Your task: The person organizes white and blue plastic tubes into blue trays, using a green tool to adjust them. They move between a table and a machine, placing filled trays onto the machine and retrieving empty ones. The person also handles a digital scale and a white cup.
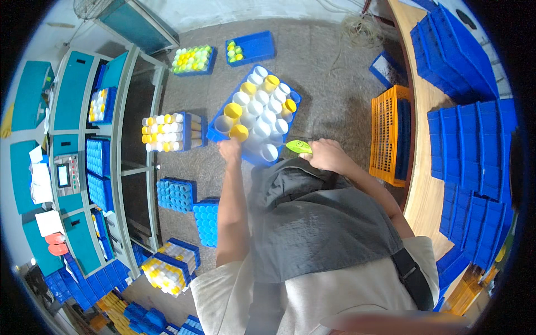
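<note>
Blue crate (pixel 215 129) of white and yellow cones hangs before my chest; my left hand (pixel 230 151) grips its near rim, my right hand (pixel 328 155) grasps a green piece (pixel 298 147). It looks stiff but heavy, so both rims seem safest.

Grey concrete floor (pixel 335 95), blue trays of yellow-green cones (pixel 192 60), blue-capped tube trays (pixel 176 194), orange crate (pixel 389 134)

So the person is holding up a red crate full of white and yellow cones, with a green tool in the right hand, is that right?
Not quite: in the head view the crate is blue, not red. It does hold white and yellow cones, the left hand grips its near edge, and the right hand holds the green tool.
</note>
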Motion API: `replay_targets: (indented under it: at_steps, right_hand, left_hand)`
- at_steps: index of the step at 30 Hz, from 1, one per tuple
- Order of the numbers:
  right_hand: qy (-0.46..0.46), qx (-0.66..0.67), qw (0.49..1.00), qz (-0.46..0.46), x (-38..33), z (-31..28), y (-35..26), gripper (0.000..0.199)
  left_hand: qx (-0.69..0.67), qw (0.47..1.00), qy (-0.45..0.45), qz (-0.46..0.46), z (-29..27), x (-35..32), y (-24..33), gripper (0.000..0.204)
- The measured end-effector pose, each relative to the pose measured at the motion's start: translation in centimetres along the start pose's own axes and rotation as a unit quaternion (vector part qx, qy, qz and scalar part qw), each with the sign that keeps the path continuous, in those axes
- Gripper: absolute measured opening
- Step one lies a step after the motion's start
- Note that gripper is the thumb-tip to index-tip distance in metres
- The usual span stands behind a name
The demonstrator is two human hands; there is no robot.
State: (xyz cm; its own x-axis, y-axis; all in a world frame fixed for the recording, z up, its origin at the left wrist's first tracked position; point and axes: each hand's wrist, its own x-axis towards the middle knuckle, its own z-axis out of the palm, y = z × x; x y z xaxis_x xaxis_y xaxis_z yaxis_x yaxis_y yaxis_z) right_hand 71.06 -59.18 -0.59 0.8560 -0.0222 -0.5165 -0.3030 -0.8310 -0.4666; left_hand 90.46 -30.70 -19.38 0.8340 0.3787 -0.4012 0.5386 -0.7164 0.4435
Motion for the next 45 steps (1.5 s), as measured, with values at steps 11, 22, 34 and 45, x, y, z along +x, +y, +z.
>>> replay_targets:
  at_steps: [11,22,34,45]
  right_hand:
    - [0.037,-0.057,0.997,-0.032,-0.2,-5.3,-1.7,0.045]
    - [0.193,-0.112,0.970,0.098,2.5,-12.0,6.7,0.046]
    - [0.136,-0.130,0.976,0.106,23.0,-13.1,-2.6,0.044]
    - [-0.007,0.015,0.971,0.240,56.8,-12.0,-22.2,0.042]
  left_hand:
    - [-0.022,0.997,0.054,0.051,-1.9,-2.1,0.7,0.066]
    - [-0.226,0.969,-0.035,0.088,-3.3,3.5,-5.0,0.038]
    - [-0.508,0.862,0.003,0.004,-9.6,18.8,-6.2,0.035]
    - [-0.684,0.720,-0.083,-0.083,-21.7,68.1,6.9,0.030]
